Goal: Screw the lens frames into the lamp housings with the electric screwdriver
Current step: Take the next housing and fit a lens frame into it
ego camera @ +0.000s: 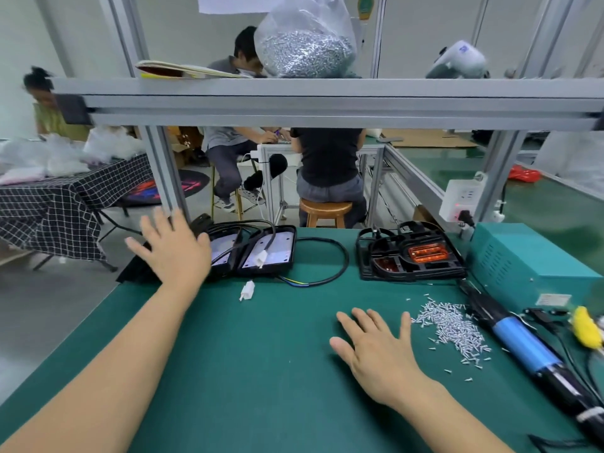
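Looks like the very start of a cycle, nothing screwed down yet. Left hand [173, 246] stretched out to the far left corner of the table [255, 354], fingers spread flat, hovering over or maybe just touching the lamp housings [258, 253] — hard to call contact from this angle. Right hand [376, 348] resting palm down near the middle of the table, fingers splayed, holding nothing. Housings: black moulded plastic shells, rounded corners, pale metal plates inside, thick black rubbery cable [327, 276] looping out with a white connector [246, 291] lying loose in front. Lens frames [408, 256] stacked toward the far right edge, glossy black with orange and red translucent inserts. Loose pile of small shiny silver screws [454, 325] just beside the right hand. Electric screwdriver [523, 344] lying along the right edge, blue barrel, black ends, untouched. Next move probably: pull a housing to the middle, drop a frame on it, line up the holes, then grab a screw and the driver. Tiny screws, so fiddly to pick singly.
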Motion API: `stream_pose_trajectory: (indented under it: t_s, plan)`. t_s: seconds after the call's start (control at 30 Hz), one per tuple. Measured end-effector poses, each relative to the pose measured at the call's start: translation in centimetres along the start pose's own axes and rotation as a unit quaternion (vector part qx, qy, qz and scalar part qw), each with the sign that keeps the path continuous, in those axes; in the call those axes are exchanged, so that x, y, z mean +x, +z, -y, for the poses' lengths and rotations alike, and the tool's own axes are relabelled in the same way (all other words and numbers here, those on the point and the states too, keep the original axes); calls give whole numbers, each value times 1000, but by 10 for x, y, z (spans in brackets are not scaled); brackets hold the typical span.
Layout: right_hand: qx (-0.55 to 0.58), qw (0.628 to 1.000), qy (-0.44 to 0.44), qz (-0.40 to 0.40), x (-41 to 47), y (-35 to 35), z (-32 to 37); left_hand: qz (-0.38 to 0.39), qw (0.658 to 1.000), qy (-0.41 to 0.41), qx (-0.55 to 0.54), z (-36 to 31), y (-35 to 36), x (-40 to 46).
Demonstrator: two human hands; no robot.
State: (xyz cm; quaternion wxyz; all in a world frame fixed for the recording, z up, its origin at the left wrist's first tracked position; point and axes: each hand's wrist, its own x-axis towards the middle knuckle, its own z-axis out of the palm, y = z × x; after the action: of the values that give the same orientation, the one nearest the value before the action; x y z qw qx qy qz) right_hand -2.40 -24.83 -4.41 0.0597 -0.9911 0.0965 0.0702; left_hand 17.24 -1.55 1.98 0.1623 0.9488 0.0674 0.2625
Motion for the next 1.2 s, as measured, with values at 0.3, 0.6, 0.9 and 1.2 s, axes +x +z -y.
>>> stream_pose_trajectory:
  t_s: [0.3,0.6,0.9,1.2]
  plan:
    - [-3,999,-10,-33,-3,-7,2,100,973,-195,-71,40,9,45]
    - [5,999,-18,-48,-8,-12,5,122,927,-263,-240,80,48,92]
    - [32,994,-100,-42,-6,-13,33,132,962,-180,-154,66,18,75]
    - [39,988,-134,-59,0,-22,52,-84,982,11,-168,63,5,41]
